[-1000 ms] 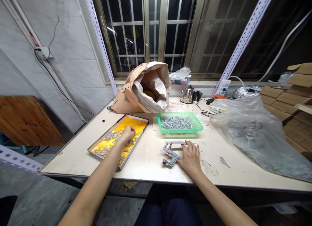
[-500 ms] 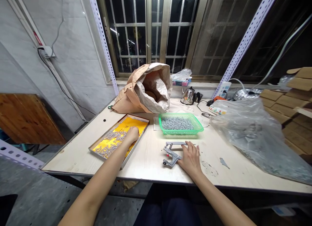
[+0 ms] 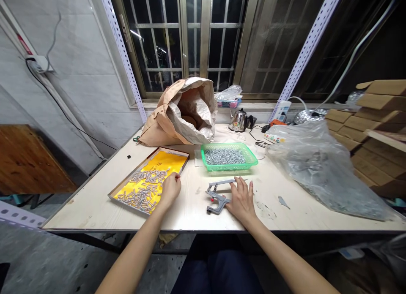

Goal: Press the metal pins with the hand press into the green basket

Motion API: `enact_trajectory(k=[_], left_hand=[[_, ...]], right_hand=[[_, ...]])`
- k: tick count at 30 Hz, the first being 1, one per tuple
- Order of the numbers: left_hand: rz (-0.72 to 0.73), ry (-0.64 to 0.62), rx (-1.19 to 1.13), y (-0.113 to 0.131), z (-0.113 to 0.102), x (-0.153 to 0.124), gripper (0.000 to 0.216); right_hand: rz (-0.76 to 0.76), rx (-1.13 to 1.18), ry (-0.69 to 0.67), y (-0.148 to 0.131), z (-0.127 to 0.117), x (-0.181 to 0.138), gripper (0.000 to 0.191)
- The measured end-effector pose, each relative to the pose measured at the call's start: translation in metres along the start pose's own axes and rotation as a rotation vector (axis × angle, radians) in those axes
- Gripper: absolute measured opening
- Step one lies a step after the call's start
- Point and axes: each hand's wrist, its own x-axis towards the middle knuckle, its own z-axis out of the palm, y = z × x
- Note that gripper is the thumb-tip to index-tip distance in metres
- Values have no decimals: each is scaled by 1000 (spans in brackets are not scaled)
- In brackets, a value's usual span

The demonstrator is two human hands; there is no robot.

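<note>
My left hand (image 3: 171,189) is closed in a pinch over the right edge of a shallow tray (image 3: 129,210); whatever its fingertips hold is hidden or too small to name. Scattered over the tray's yellow lining (image 3: 169,159) are many small silvery metal pieces (image 3: 139,197), thin and spring-like. My right hand (image 3: 242,201) grips the handles of grey snap pliers (image 3: 218,203), its thumb by the lower handle and fingers over the upper one. The pliers lie on the table, jaws to the left and apart. Behind them stands a green plastic basket (image 3: 231,167) filled with similar metal pieces.
A large open paper sack (image 3: 161,127) lies at the back left. Behind the basket is a steel kettle (image 3: 237,121). A clear plastic bag (image 3: 317,167) spreads over the table's right side, with stacked cardboard boxes (image 3: 377,116) beyond. A grey scrap (image 3: 283,202) lies near my right hand.
My left hand has moved from above the tray's inside to its right edge, nearer the pliers. My right hand stays on the pliers. The whole view has shifted slightly.
</note>
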Motion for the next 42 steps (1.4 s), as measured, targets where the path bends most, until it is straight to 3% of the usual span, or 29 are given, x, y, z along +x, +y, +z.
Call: enact_trajectory(k=[4, 7, 11, 16, 20, 28, 34, 37, 42], left_hand=[[17, 54, 8, 1, -3, 7, 19], [144, -125, -98, 9, 8, 2, 14], [224, -300, -189, 22, 42, -15, 13], [418, -494, -185, 46, 69, -29, 17], [510, -512, -81, 54, 76, -35, 8], [288, -267, -273, 45, 65, -30, 21], [-47, -460, -763, 56, 74, -26, 10], [-23, -479, -889, 57, 79, -32, 19], [-20, -500, -906, 54, 80, -38, 27]], right_hand=[[21, 10, -33, 0, 1, 0, 48], [33, 37, -49, 1, 3, 0, 52], [84, 127, -22, 9, 6, 0, 51], [232, 234, 194, 26, 6, 2, 44], [267, 233, 253, 31, 7, 2, 44], [217, 142, 128, 18, 7, 0, 50], [192, 67, 139, 14, 3, 0, 48], [182, 33, 157, 12, 2, 0, 44], [152, -11, 183, 8, 1, 0, 41]])
